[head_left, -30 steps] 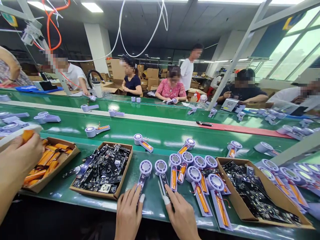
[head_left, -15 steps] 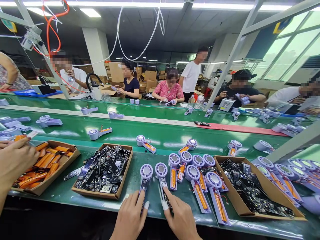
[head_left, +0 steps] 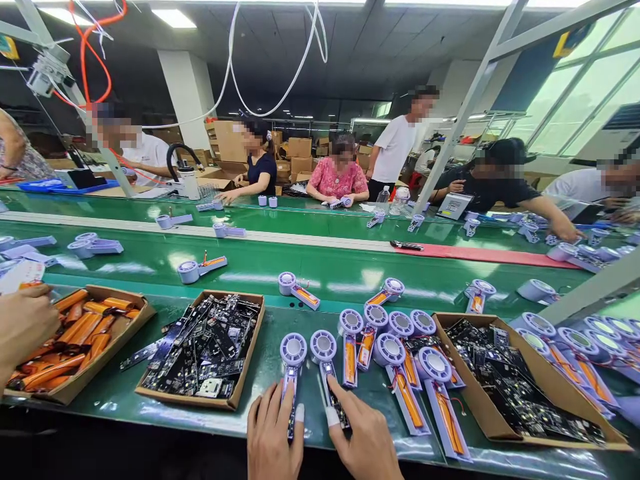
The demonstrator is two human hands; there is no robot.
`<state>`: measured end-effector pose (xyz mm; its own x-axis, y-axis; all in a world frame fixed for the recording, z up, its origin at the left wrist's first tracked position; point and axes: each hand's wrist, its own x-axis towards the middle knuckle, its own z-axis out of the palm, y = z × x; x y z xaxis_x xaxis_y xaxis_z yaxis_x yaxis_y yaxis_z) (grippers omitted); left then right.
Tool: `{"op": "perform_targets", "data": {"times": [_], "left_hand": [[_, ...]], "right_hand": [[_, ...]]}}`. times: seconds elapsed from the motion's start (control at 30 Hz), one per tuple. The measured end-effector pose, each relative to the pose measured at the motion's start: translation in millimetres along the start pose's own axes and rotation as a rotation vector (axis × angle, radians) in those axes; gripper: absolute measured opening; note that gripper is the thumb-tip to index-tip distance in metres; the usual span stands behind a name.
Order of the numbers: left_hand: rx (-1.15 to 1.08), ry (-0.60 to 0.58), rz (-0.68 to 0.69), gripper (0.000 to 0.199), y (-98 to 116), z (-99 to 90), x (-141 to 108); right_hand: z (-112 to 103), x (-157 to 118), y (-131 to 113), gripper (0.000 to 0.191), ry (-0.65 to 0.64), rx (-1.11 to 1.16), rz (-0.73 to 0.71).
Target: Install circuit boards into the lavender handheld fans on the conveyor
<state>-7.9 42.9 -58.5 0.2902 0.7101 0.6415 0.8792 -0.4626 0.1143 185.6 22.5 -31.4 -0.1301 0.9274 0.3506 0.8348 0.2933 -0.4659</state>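
Showing my left hand (head_left: 273, 427) and right hand (head_left: 360, 433), fingertips (head_left: 299, 413) capped in white, touching black circuit boards (head_left: 291, 390) set in the handles of two lavender plastic fan housings (head_left: 293, 348) on the green belt (head_left: 320, 327); I cannot tell whether either hand grips or merely rests. Seating the boards seems the step in hand; the next move calls for even pressure. A brown cardboard tray of boards (head_left: 250, 347) lies just left.

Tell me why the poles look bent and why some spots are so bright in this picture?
In the head view, the wide lens bends the metal pole, ceiling lights and windows glare white, the green conveyor belt shines with pale reflections, and the left hand and right hand are cut off at the bottom edge.
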Motion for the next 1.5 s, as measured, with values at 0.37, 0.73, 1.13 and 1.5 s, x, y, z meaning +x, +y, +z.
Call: {"op": "perform_targets", "data": {"times": [0.37,0.73,1.13,1.5], "left_hand": [[-0.004,-0.002,-0.019,0.043,1.1,6.5,3.3],[-0.016,-0.016,-0.043,0.043,4.8,0.9,6.1],[-0.021,-0.018,-0.055,0.044,5.4,0.7,4.7],[-0.045,-0.025,-0.088,0.043,6.0,0.7,4.8]], "right_hand": [[2.1,-0.5,0.4,0.054,-0.043,-0.008,0.069],[0.3,1.0,-1.1,0.052,-0.009,-0.024,0.064],[0.2,-0.4,-1.9,0.054,-0.002,-0.021,0.062],[-0.3,-0.5,-2.9,0.053,-0.031,-0.021,0.082]]}}
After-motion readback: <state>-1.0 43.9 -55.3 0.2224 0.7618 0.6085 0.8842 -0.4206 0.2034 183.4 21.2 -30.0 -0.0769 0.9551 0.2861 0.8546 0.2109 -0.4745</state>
